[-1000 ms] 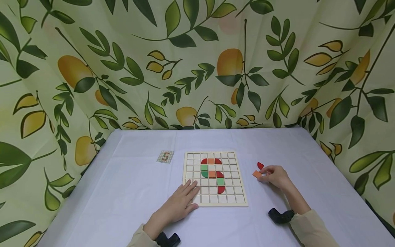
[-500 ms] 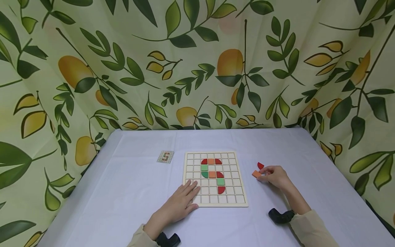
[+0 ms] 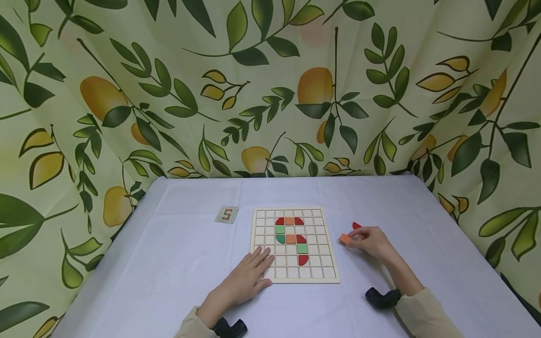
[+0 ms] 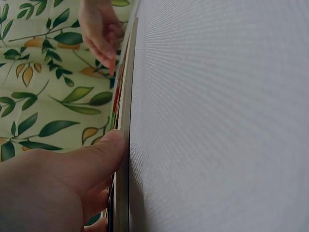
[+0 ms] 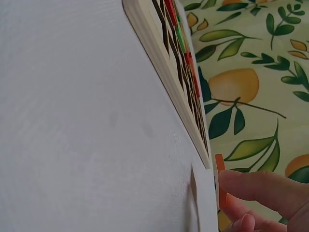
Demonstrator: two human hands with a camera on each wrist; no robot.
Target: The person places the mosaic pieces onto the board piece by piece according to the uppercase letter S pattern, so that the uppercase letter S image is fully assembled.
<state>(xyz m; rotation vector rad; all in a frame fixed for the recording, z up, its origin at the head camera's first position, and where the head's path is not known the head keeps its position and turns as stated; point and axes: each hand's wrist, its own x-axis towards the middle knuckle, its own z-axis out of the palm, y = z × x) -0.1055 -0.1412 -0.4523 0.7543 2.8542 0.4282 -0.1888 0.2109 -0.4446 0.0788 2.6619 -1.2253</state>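
A wooden grid board (image 3: 314,272) lies on the table, with red, orange and green tiles set in some cells in an S-like line. My left hand (image 3: 243,281) rests with straight fingers on its lower left corner; in the left wrist view the thumb (image 4: 104,152) lies along the board's edge. To the right of the board, my right hand (image 3: 374,241) pinches an orange square tile (image 3: 344,239) between thumb and fingers. The right wrist view shows that orange tile (image 5: 221,181) edge-on, apart from the board. Just behind the right hand lies a red rounded tile (image 3: 356,226), partly hidden.
A small card (image 3: 226,214) with an S pattern on a grid lies left of the board. White cloth covers the table (image 3: 169,263). A leaf-and-fruit curtain (image 3: 270,94) hangs behind it and along both sides. Black wrist devices (image 3: 382,298) sit at both sleeves.
My right hand has moved slightly left toward the board, carrying the orange tile away from the red one. My left hand has stayed in place.
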